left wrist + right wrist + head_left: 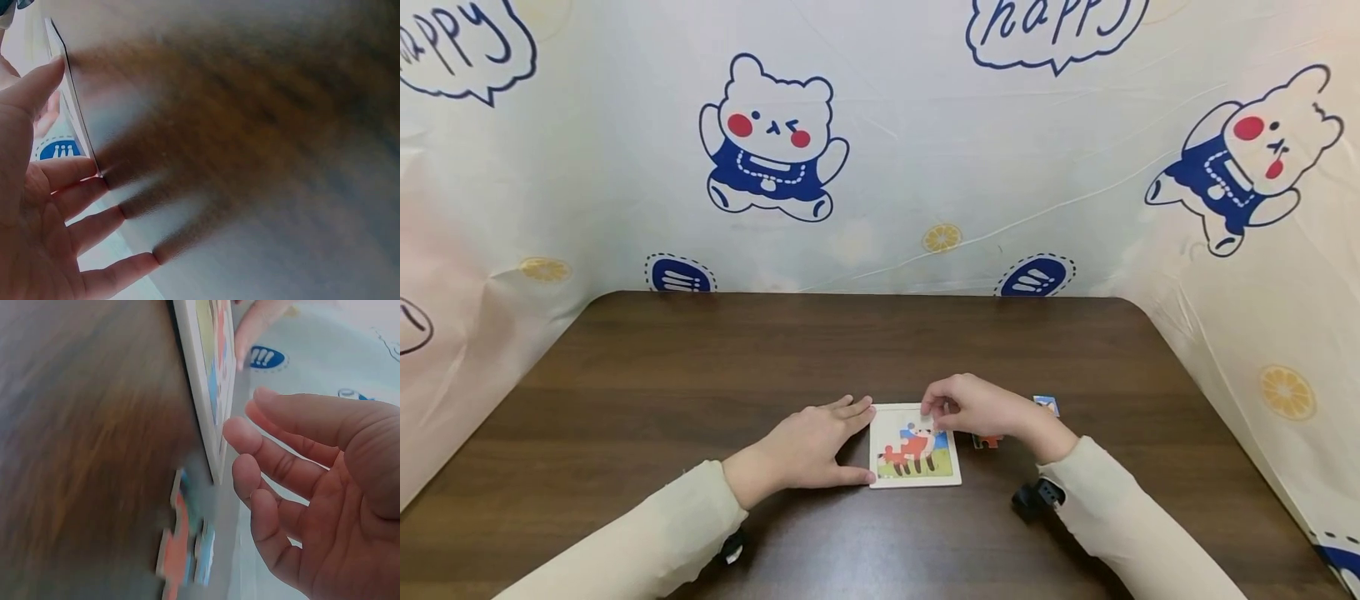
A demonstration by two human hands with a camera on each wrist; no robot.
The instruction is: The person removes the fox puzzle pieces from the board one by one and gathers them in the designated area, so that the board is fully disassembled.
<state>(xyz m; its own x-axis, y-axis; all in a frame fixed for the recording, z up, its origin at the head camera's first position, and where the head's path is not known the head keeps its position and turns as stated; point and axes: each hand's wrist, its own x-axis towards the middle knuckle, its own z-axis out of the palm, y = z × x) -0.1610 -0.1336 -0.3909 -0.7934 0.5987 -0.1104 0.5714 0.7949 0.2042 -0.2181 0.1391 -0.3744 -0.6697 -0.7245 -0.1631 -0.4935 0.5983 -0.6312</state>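
A square jigsaw puzzle board [917, 481] with a pale frame lies on the table, partly filled with a picture of a red and white animal on grass. My left hand [808, 446] is spread beside it, thumb and fingertips against its left edge. Over the board's upper right part, my right hand [981, 408] hovers with loosely bent fingers; the right wrist view shows nothing held in them [275, 456]. Loose puzzle pieces lie to the right of the board: a red one [176, 550] and a blue one [1047, 405], partly hidden by the right hand and wrist in the head view.
The brown wooden table [737, 350] extends around the board on all sides. Behind and beside it hangs a pale curtain [887, 150] printed with bears and orange slices. A small black device [1037, 498] is strapped at the right wrist.
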